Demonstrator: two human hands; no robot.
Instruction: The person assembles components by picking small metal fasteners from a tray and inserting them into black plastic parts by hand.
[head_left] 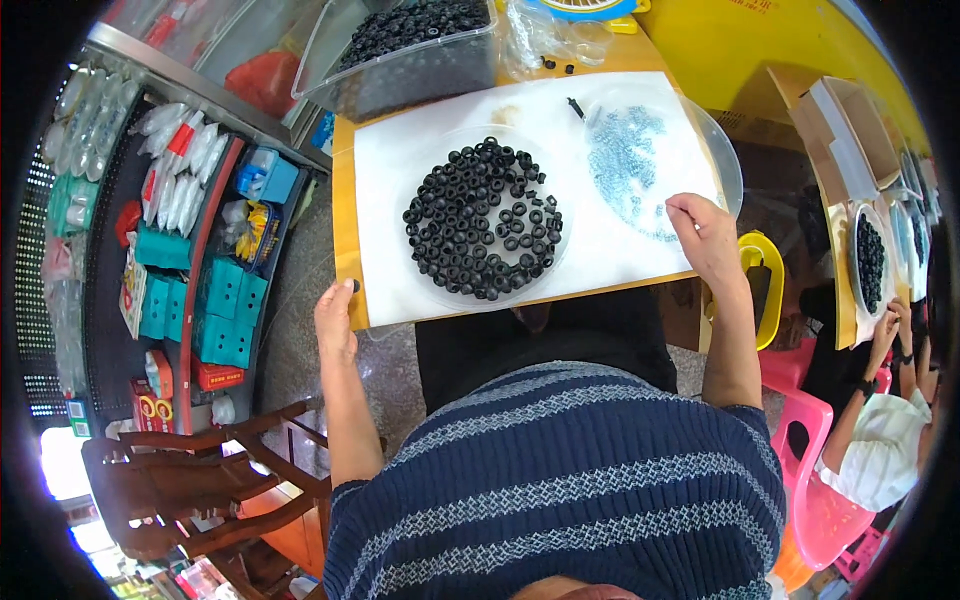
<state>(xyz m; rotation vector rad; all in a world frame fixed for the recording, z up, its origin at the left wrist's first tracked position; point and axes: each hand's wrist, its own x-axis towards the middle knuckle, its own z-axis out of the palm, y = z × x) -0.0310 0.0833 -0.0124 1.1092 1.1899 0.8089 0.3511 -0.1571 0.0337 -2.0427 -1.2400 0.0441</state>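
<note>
My left hand (pixel 336 320) is at the table's left front corner, its fingers closed on a small black ring-shaped piece (pixel 355 286). To its right, a round clear tray (pixel 566 215) carries many black ring pieces (pixel 455 215), with a thinner patch on its right side. My right hand (pixel 708 240) hovers at the near right part of another clear round tray (pixel 733 170), where tiny pale-blue pieces (pixel 622 160) lie scattered. Thumb and forefinger are pinched together there; whatever sits between them is too small to name.
At the back left stands a clear bin (pixel 420 85) heaped with black pieces. A white sheet (pixel 385 200) covers the table. Shelves with teal boxes (pixel 230 310) rise at left. On the right are a yellow bucket (pixel 768 290), a pink chair (pixel 815 440) and another person (pixel 880 430) working.
</note>
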